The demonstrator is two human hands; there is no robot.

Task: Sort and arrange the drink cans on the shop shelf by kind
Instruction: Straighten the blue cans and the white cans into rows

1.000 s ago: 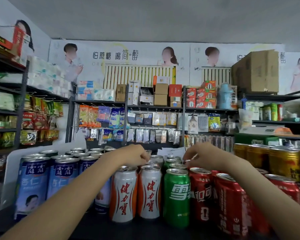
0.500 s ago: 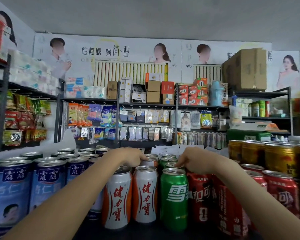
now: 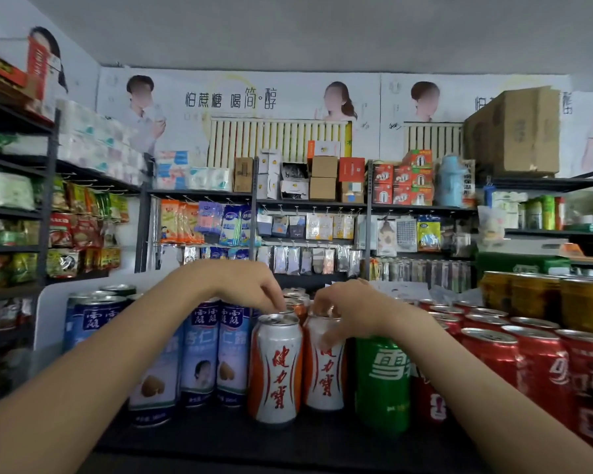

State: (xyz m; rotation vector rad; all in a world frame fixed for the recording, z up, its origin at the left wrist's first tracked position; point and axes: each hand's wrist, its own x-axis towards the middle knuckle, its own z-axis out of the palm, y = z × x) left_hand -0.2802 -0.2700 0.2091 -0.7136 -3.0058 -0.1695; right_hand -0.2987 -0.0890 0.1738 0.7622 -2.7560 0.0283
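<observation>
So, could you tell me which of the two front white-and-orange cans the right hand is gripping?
The right-hand one, beside the green can: the right hand curls over its top. The left can stands free, with the left hand above it.

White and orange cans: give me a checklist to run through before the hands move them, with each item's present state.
1. Right hand grips the right white and orange can at its top: ok.
2. Left hand has fingertips on the rim of the left white and orange can; firm hold: cannot tell.
3. Both cans upright: ok.
4. Green can stands close beside the right one, little room: not ok.
5. Blue cans grouped at the left: ok.
6. Rows behind the hands: cannot tell.
</observation>
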